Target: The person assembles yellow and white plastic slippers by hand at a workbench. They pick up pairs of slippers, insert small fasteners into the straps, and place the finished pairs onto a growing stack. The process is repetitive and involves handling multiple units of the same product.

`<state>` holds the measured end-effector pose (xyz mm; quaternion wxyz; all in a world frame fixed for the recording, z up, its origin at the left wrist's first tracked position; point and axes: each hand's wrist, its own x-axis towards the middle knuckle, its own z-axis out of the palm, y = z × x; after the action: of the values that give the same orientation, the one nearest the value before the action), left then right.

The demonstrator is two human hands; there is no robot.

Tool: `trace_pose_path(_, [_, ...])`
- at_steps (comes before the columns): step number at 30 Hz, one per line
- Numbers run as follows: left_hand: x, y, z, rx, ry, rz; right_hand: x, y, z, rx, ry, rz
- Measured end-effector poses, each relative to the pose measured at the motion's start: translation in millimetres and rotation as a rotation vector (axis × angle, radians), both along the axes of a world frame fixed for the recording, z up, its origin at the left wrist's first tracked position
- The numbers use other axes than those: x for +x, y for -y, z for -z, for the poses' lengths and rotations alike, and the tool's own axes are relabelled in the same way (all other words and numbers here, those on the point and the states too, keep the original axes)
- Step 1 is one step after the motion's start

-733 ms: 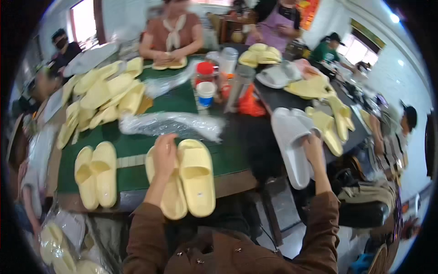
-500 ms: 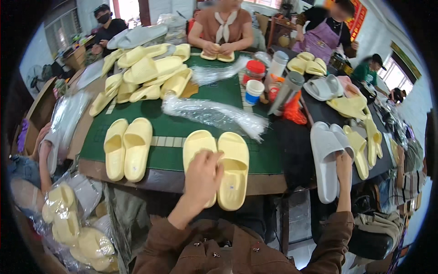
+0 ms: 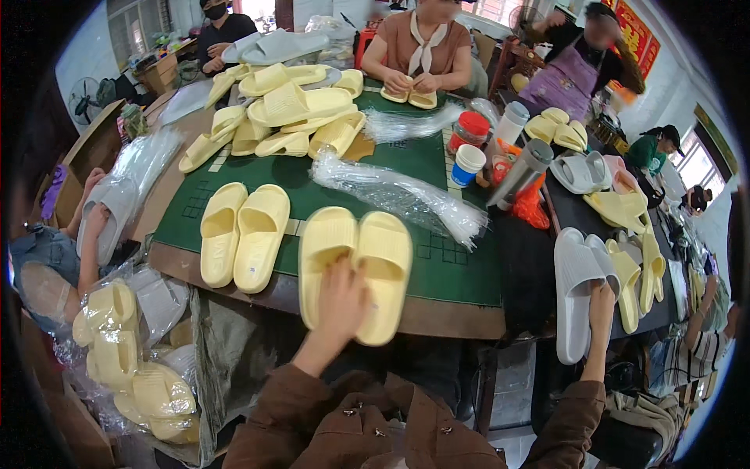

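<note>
Left hand (image 3: 341, 301) grips 2 yellow slippers (image 3: 386, 301) near the straps, over the table (image 3: 461, 314) edge. Best to squeeze both evenly so neither twists. Right hand (image 3: 600, 303) sits at the gray slippers (image 3: 573, 309), fingers partly hidden; can't tell if grasping.

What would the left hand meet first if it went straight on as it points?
Probably the yellow slipper's strap, which looks right by the left hand, though depth there is unclear.
</note>
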<state>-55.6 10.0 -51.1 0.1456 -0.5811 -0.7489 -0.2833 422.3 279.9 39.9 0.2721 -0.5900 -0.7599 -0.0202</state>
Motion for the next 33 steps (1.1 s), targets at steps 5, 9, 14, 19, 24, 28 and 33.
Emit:
trace_pose_path(5, [-97.3, 28.1, 3.9, -0.106, 0.040, -0.087, -20.3, 8.6, -12.8, -0.162, -0.193, 0.028])
trace_pose_path(9, [-148.3, 29.9, -7.9, -0.067, 0.038, -0.123, -2.7, 10.3, 0.2, 0.028, -0.296, -0.197])
trace_pose_path(14, [-179.3, 51.4, -5.9, -0.185, -0.045, -0.290, -103.2, 80.4, -39.1, -0.271, -0.288, -0.117])
trace_pose_path(19, [-133.3, 44.3, -28.5, 0.003, -0.083, -0.308, -203.6, 129.7, -37.5, -0.259, -0.249, -0.493])
trace_pose_path(24, [-60.8, 38.6, -69.1, 0.154, 0.401, -0.015, -304.8, 142.1, -7.6, -0.315, -0.186, -0.452])
trace_pose_path(28, [-25.6, 30.2, -79.3, 0.226, 0.482, 0.075, -360.5, 140.1, 40.4, -0.478, -0.158, -0.407])
trace_pose_path(33, [-5.4, 29.3, -55.1, 0.043, 0.370, 0.160, -347.5, 149.0, 48.3, -0.482, -0.309, -0.636])
